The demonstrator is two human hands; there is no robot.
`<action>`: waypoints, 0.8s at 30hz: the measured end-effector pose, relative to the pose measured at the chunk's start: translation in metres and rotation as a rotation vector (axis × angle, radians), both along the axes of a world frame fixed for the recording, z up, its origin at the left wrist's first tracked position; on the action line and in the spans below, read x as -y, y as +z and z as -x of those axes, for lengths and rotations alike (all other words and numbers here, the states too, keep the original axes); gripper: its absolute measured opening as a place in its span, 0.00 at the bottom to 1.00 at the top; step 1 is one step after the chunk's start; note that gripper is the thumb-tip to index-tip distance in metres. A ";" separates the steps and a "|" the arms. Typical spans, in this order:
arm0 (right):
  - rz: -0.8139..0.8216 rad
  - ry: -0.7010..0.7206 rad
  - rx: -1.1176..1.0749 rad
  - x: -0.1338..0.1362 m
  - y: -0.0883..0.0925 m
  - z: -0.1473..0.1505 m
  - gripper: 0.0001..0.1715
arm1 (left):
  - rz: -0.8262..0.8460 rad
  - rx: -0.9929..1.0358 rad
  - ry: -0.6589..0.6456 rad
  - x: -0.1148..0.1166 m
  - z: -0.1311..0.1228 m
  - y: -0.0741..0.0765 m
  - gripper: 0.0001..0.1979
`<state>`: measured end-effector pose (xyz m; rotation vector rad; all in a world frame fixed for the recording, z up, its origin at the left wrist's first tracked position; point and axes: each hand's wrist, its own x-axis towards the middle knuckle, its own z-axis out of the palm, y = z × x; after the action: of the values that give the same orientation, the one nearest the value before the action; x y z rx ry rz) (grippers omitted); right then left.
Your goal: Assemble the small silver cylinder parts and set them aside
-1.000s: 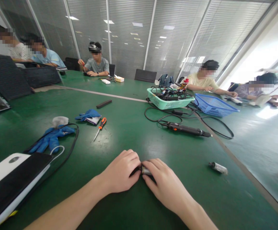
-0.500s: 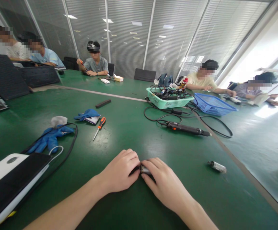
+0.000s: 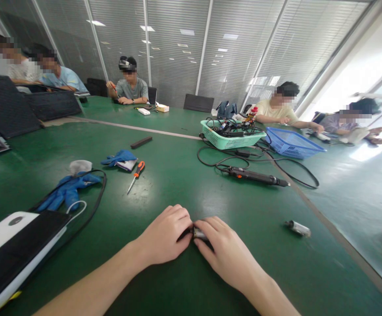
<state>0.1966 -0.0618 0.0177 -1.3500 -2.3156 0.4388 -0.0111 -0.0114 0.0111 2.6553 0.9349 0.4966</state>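
Just above the green tabletop or resting on it, a small silver metal cylinder [image 3: 199,234] is held between my two hands, mostly covered by fingers. My right hand [image 3: 225,245] is closed around the silver body. The fingers of my left hand [image 3: 167,235] are pinched on the dark end, whose shape is hidden. To the right lies a similar silver cylinder [image 3: 299,228] with a dark end. A black electric screwdriver [image 3: 255,176] lies beyond my right hand. Past my left hand is an orange-handled screwdriver [image 3: 136,175].
Blue gloves [image 3: 67,193] and a black-and-white device [image 3: 23,250] with cables are at left. A green basket [image 3: 233,141] of cables and a blue basket [image 3: 293,145] stand farther back. A dark bar [image 3: 141,142] lies mid-table. Several people sit around the table [image 3: 164,180].
My hands and the cylinder hold almost the same position. The view has shifted very slightly.
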 end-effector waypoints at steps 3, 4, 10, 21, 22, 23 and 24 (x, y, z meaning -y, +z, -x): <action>-0.008 -0.002 -0.004 0.000 -0.001 0.000 0.15 | -0.001 0.000 0.001 0.000 0.000 0.000 0.01; -0.010 -0.002 -0.004 0.000 -0.001 0.000 0.15 | 0.000 -0.001 0.001 0.000 0.000 0.000 0.01; -0.012 -0.005 0.002 0.000 -0.003 -0.001 0.14 | 0.001 -0.002 0.003 0.000 0.000 0.000 0.01; -0.016 -0.006 0.008 0.000 -0.003 -0.001 0.15 | -0.006 -0.001 -0.003 0.000 0.000 0.000 0.01; -0.016 -0.006 0.009 0.000 -0.003 -0.001 0.15 | -0.005 -0.002 -0.004 0.000 0.000 0.000 0.01; -0.016 -0.006 0.010 0.001 -0.003 -0.001 0.15 | -0.004 -0.003 -0.005 0.000 0.000 0.000 0.01; -0.015 -0.006 0.011 0.001 -0.003 -0.001 0.15 | -0.004 -0.003 -0.007 0.000 0.000 0.000 0.01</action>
<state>0.1978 -0.0624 0.0143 -1.3555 -2.3183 0.4128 -0.0110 -0.0111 0.0107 2.6627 0.9265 0.4928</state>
